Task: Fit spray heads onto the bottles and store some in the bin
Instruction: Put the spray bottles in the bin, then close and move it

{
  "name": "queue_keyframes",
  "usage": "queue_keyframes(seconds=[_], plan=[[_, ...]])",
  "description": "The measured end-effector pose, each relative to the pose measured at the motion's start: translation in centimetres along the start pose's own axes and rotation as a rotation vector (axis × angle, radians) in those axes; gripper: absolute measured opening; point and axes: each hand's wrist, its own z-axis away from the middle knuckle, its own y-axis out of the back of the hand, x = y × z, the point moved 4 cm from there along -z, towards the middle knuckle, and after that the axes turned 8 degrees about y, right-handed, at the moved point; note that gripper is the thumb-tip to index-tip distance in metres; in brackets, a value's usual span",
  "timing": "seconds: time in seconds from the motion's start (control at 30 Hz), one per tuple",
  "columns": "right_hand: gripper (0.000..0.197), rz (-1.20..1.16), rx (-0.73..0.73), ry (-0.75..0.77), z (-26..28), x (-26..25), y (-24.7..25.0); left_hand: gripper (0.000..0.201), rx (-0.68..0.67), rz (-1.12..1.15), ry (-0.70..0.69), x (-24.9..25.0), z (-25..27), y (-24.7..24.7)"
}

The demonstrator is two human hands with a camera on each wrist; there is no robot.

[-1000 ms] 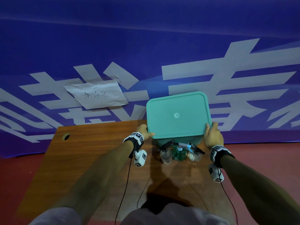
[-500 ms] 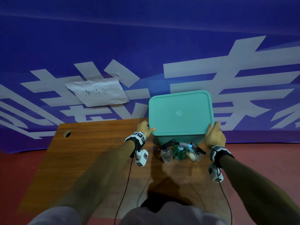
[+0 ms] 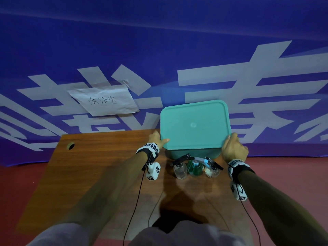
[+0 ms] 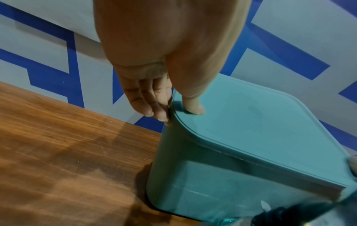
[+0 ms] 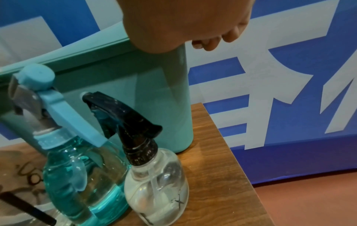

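The teal lidded bin [image 3: 195,126] stands at the far edge of the wooden table [image 3: 99,167], with the left hand [image 3: 157,141] pinching the lid's left edge, thumb on top. The right hand [image 3: 233,150] grips the right near corner. Three spray bottles stand just before it: a clear one [image 3: 180,170], a teal one [image 3: 195,168] and another clear one [image 3: 212,170] marked with a handwritten "X"; a paper note [image 3: 104,101] on the banner behind bears handwritten Chinese characters.
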Motion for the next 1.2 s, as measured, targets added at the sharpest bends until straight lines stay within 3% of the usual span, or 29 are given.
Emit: queue_keyframes(seconds=[0.17,0.27,0.43,0.7,0.87,1.03,1.2], plan=[[0.017,0.013,-0.088,0.08,0.4,0.9,-0.4,0.057,-0.025,-0.037,0.036,-1.4,-2.6,-1.8],[0.023,-0.046,-0.116,0.059,0.6,1.4,-0.8,0.055,-0.038,-0.046,0.035,-1.3,-2.5,-1.7],[0.023,-0.164,-0.308,-0.003,-0.1,1.2,-0.8,0.054,-0.1,-0.056,0.015,-1.2,-2.4,-1.2],[0.045,-0.17,-0.464,-0.037,-2.0,1.3,-0.5,0.042,-0.169,-0.046,-0.033,-0.3,-0.8,-0.4],[0.031,-0.22,-0.42,-0.081,-2.4,0.6,-0.6,0.026,-0.161,-0.003,-0.059,0.2,0.4,0.1],[0.035,-0.255,-0.39,-0.196,-3.5,-0.3,-0.4,0.029,-0.143,-0.017,-0.088,0.4,0.8,0.4],[0.035,-0.22,-0.307,-0.205,-4.0,-0.1,-0.2,0.033,-0.069,-0.028,-0.124,0.4,0.5,-0.2]])
